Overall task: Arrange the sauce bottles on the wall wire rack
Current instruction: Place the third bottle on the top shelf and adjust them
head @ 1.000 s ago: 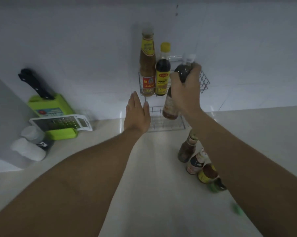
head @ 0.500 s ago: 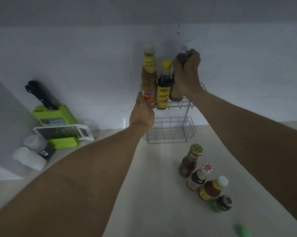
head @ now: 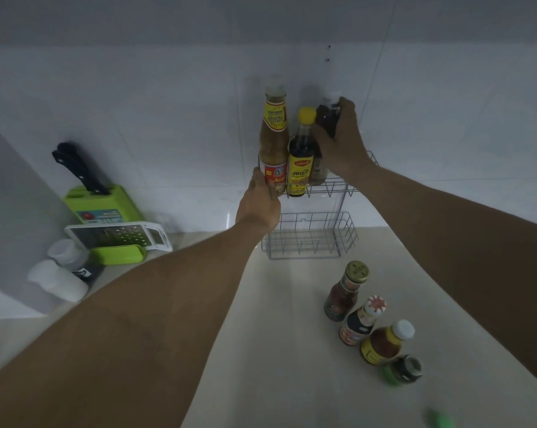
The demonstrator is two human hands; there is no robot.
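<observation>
A two-tier wire rack (head: 338, 188) hangs on the white tiled wall. Its upper tier holds a tall tan sauce bottle (head: 273, 140), a dark bottle with a yellow cap (head: 301, 156) and a dark bottle with a white cap (head: 324, 125). My right hand (head: 342, 140) is wrapped around the white-capped bottle, which stands in the upper tier. My left hand (head: 259, 202) grips the rack's left front corner by the tan bottle. The lower tier (head: 310, 239) holds nothing. Several small sauce bottles (head: 346, 291) stand in a row on the counter.
A green knife block (head: 102, 205) with a black-handled knife, a white grater (head: 119, 236) and two white-capped containers (head: 58, 279) sit at the left on the counter. A green object (head: 440, 420) lies near the lower right edge.
My right hand lifted the white-capped bottle from in front of the lower tier up into the upper tier. My left hand rose from open in mid-air to grip the rack's left corner.
</observation>
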